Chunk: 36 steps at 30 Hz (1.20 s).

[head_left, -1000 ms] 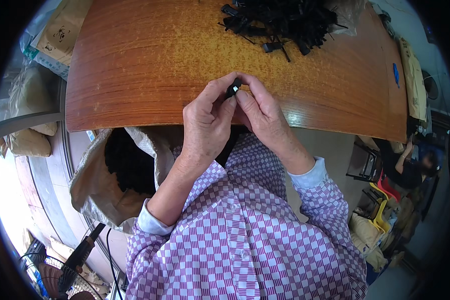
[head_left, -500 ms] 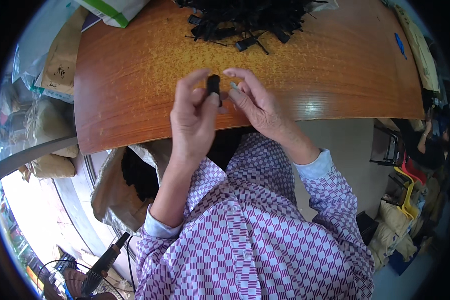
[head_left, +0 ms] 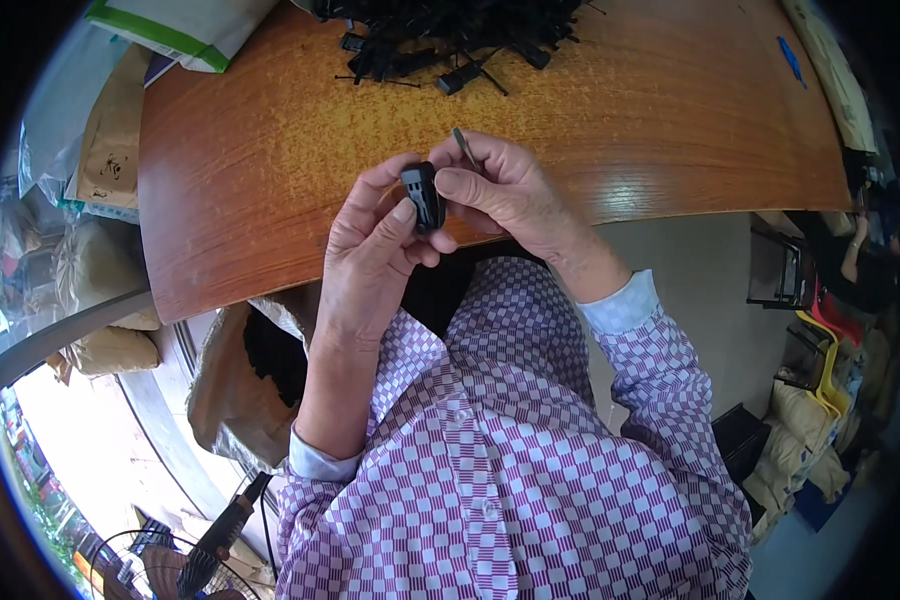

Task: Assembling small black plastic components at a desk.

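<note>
Above the table's near edge, my left hand is closed around a small black plastic part. The part is oblong, with slots along its facing side, and stands nearly upright between thumb and fingers. My right hand is closed beside it, its thumb resting at the part's upper right edge. A slim, dark greenish-grey tool like a small blade sticks up from between my right fingers; its lower end is hidden in the hand. Farther off lies a heap of black plastic parts, some with thin stems.
The wooden table has a worn patch. A white and green bag lies at its far left, a blue object at the right. Below the left edge stands an open sack holding black pieces. A fan is at lower left.
My right hand has come left against the black part. The part has turned so that its slotted side shows, and the blade-like tool now points upward. The whole view has shifted slightly.
</note>
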Each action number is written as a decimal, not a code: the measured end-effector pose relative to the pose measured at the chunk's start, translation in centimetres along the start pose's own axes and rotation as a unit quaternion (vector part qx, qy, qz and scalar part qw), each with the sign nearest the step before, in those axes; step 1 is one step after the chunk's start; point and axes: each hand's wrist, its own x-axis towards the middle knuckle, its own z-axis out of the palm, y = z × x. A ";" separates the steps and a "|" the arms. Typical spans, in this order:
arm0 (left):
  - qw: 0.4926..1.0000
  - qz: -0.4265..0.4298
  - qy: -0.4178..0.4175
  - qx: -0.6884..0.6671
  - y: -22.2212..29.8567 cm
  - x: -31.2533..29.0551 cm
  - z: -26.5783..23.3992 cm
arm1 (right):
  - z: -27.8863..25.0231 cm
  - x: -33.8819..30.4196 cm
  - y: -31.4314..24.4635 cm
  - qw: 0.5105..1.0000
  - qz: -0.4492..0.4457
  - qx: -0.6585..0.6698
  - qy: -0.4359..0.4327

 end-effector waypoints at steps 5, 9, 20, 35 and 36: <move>0.998 0.028 -0.002 0.063 0.3 -0.7 -0.9 | 0.0 -0.1 -0.1 0.997 0.041 0.000 -0.059; 0.965 0.023 -0.012 0.261 1.5 -1.1 -0.7 | 0.7 0.1 0.9 0.995 0.010 -0.082 -0.057; 0.956 0.090 0.045 0.275 0.4 -1.3 -3.7 | 5.2 -0.4 1.2 0.982 0.046 -0.182 -0.032; 0.801 0.167 0.172 0.549 2.2 -3.3 -3.7 | 6.7 1.5 3.5 0.943 -0.082 -0.324 -0.008; 0.766 0.181 0.183 0.589 3.0 -4.2 -3.7 | 6.0 1.7 2.1 0.916 -0.097 -0.389 -0.025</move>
